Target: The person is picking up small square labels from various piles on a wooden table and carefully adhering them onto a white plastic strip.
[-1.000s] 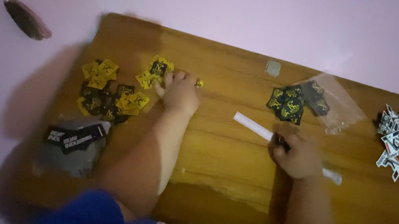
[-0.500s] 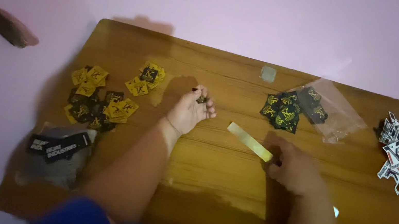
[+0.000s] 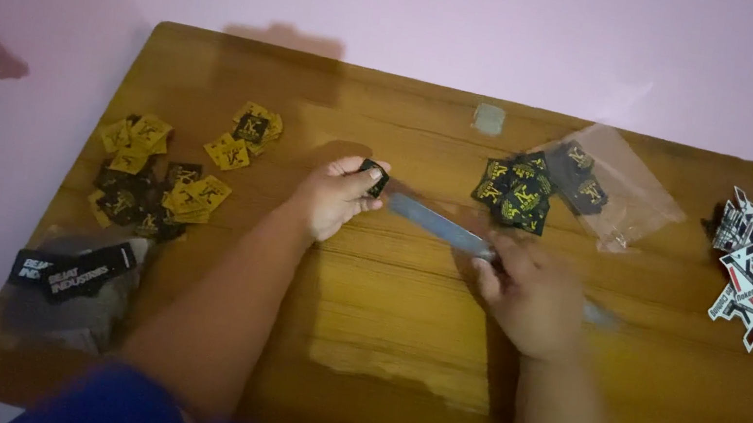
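My left hand (image 3: 335, 198) pinches a small black square label (image 3: 374, 178) above the middle of the wooden table (image 3: 378, 339). The label touches the near end of a long pale strip (image 3: 438, 224), which my right hand (image 3: 531, 297) grips further along; the strip's other end sticks out past that hand toward the right. A pile of black and yellow labels (image 3: 515, 192) lies just beyond my right hand, partly on a clear plastic bag (image 3: 620, 192).
Yellow and black labels (image 3: 160, 176) lie scattered at the table's left. A grey bag with long black labels (image 3: 72, 282) sits at the front left corner. Black and white stickers (image 3: 750, 264) are heaped at the right edge. A small grey piece (image 3: 488, 117) lies near the back.
My left hand left the yellow labels and came to the middle with a black label in its fingers. My right hand lifted the strip's left end up to meet it.
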